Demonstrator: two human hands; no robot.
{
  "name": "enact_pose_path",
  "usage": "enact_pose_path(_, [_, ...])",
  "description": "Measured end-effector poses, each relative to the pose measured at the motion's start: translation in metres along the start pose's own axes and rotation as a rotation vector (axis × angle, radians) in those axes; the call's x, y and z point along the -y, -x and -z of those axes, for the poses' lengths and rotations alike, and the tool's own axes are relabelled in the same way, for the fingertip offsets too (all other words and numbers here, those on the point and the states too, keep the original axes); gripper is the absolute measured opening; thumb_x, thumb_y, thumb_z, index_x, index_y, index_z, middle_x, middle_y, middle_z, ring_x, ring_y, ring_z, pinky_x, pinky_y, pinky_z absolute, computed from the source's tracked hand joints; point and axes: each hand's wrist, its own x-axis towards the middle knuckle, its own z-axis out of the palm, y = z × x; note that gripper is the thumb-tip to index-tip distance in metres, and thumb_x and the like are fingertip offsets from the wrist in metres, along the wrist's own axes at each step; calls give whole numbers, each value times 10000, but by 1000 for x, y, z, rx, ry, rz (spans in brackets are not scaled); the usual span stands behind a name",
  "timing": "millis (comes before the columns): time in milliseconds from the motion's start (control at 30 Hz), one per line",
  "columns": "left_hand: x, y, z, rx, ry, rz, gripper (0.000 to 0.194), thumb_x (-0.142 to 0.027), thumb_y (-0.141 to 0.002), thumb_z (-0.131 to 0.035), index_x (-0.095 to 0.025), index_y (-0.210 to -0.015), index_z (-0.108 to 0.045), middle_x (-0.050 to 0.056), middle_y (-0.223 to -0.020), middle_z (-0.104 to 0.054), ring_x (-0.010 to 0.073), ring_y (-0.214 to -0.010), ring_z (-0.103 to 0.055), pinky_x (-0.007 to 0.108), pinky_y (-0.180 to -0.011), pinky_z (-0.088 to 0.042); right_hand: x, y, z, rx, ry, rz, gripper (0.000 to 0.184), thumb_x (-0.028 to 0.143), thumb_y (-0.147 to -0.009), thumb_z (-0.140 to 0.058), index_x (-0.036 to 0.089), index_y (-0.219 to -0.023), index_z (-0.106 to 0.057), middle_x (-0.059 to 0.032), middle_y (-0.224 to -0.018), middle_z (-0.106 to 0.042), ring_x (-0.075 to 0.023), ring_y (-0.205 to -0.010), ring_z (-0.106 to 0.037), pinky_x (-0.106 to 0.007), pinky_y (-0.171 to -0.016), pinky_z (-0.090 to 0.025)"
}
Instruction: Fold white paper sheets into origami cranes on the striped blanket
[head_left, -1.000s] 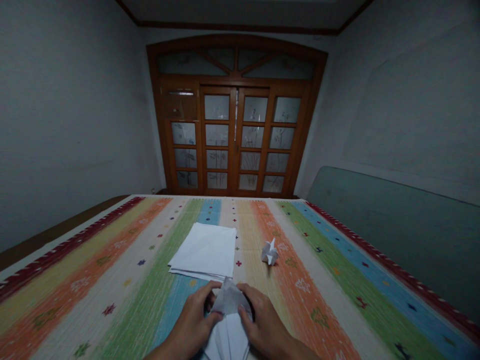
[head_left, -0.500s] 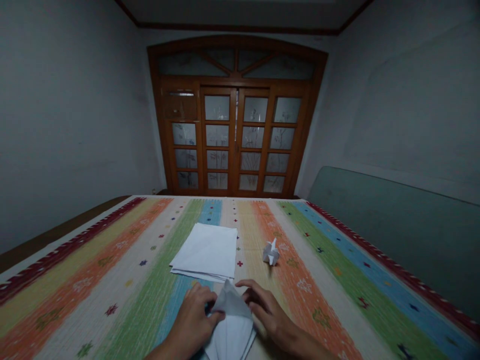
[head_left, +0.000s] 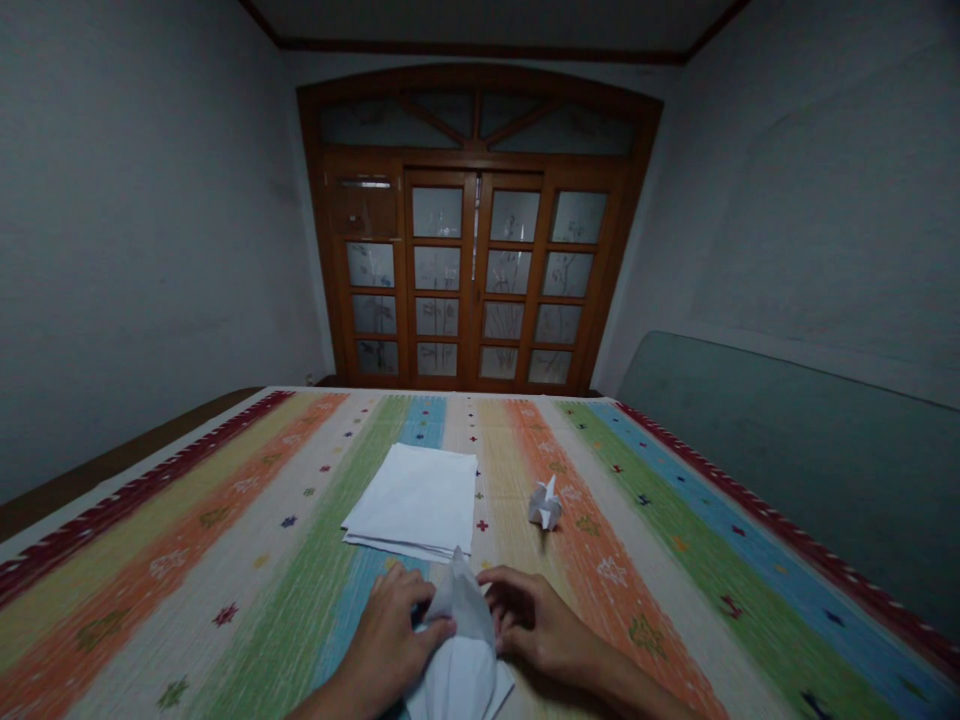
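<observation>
A partly folded white paper (head_left: 461,650) with a pointed top lies on the striped cloth at the near edge. My left hand (head_left: 390,640) pinches its left side with curled fingers. From the right, my right hand (head_left: 536,625) grips the paper's other side, fingers bent against it. Just beyond the hands lies a stack of white paper sheets (head_left: 416,500). A small finished folded paper figure (head_left: 545,505) stands to the right of the stack.
The striped multicoloured cloth (head_left: 225,540) covers the whole surface. A teal padded panel (head_left: 787,450) runs along the right side. Wooden doors with glass panes (head_left: 472,280) close the far wall.
My right hand has drawn back in against the paper after spreading out half a second ago. The paper's point stands a little more upright. The view has shifted slightly.
</observation>
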Motion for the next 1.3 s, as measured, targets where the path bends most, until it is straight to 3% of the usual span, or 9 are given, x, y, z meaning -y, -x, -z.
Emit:
enact_pose_path(200, [-5,2,5,38,2,-15,127,-278,-813,-760,-192,-735,-709,26,-833,-692,268,-946,-562,350,-846,-369,-4,-3,-4,-83,70,8,494,68,-614,-689,187,-1093,-693,38,-735,-658,-135,-610,-599,-252,-599,-421])
enact_pose_path(433, [-8,2,6,52,-13,-14,116,-271,-813,-739,-190,-738,-704,21,-845,-695,256,-945,-551,345,-852,-363,6,-5,-10,-143,127,-19,484,102,-594,-788,192,-1064,-718,21,-778,-696,-147,-678,-576,-256,-642,-401])
enact_pose_path(633, [-12,3,9,82,12,-30,109,-301,-822,-728,-206,-770,-745,31,-831,-713,270,-937,-554,354,-841,-360,8,-2,-21,-169,261,3,497,192,-695,-767,181,-1184,-678,-2,-813,-673,-163,-686,-567,-267,-637,-421])
enact_pose_path(933, [-11,6,6,82,70,-77,142,-314,-843,-690,-203,-763,-732,36,-818,-718,264,-904,-570,354,-860,-395,6,3,-33,-241,513,69,394,137,-771,-653,185,-1160,-693,-21,-817,-684,-193,-736,-587,-290,-702,-443])
enact_pose_path(1300, [-12,8,5,79,116,-82,163,-361,-806,-751,-211,-869,-767,60,-924,-735,290,-968,-565,382,-940,-401,-20,10,-29,-257,658,185,471,127,-880,-559,202,-1345,-548,-115,-1087,-718,-256,-942,-649,-364,-875,-488])
